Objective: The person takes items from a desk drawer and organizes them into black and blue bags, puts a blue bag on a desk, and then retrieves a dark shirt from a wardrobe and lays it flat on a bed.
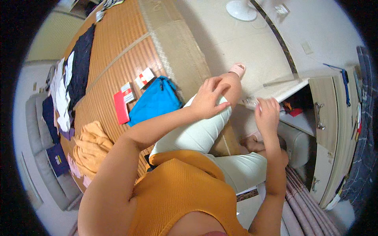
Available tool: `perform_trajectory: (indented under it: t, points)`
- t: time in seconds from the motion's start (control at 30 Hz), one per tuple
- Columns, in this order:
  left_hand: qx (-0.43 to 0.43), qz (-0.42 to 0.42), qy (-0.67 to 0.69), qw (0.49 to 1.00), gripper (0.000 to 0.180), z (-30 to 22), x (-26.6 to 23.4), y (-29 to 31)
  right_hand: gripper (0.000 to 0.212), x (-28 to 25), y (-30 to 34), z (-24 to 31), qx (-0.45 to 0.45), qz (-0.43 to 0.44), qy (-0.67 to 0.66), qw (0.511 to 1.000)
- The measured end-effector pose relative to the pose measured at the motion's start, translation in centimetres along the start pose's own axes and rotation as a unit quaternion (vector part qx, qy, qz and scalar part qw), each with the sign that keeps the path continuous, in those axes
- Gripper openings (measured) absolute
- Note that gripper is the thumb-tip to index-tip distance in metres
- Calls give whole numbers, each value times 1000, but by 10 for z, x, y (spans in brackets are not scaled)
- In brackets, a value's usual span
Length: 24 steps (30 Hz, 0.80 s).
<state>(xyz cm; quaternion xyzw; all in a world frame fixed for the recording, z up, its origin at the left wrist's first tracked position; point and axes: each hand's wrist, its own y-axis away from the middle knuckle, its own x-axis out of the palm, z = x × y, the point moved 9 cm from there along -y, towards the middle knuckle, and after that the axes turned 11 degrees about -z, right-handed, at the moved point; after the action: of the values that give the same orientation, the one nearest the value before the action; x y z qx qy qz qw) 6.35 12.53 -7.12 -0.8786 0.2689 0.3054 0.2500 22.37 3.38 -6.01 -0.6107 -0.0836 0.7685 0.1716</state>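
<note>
My left hand [210,97] lies palm down on my left knee, over the edge of my pale trouser leg, its fingers apart and holding nothing. My right hand [267,112] is raised in front of the open cabinet, beside the edge of its white top [281,91]. Its fingers are curled, and what they hold, if anything, is hidden. Left of my knee lies a blue zipped pouch [155,101] on the bed mat. Beside the pouch are a red flat booklet [121,107] and two small white-and-red boxes, one [127,92] nearer the booklet and one [144,78] farther off.
An orange towel [92,147] is heaped on the ribbed brown mat [114,74]. Dark trousers [82,61] and a white garment [63,90] lie along its far left. The cabinet door [325,106] stands open at the right, with red items [295,111] inside. Striped curtain [303,196] hangs below it.
</note>
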Motion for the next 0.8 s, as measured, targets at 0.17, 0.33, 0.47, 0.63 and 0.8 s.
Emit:
perform_trajectory:
  t: [0.17,0.33,0.47,0.63,0.8]
  points:
    - [-80,-141,-91,983,45,55,-80,59,21,-39,79,-29,36,-18,65,997]
    - [-110,-167,-221,955,42,117,-156,129,25,-52,120,-90,96,-15,100,990]
    - [-176,-145,-237,944,46,150,-183,153,22,-66,132,-111,131,-25,124,983]
    - [-249,-89,-282,922,37,173,-180,169,26,-71,115,-100,253,2,165,953]
    - [-227,-132,-266,928,22,142,-193,157,29,-51,70,-13,175,-79,-23,981]
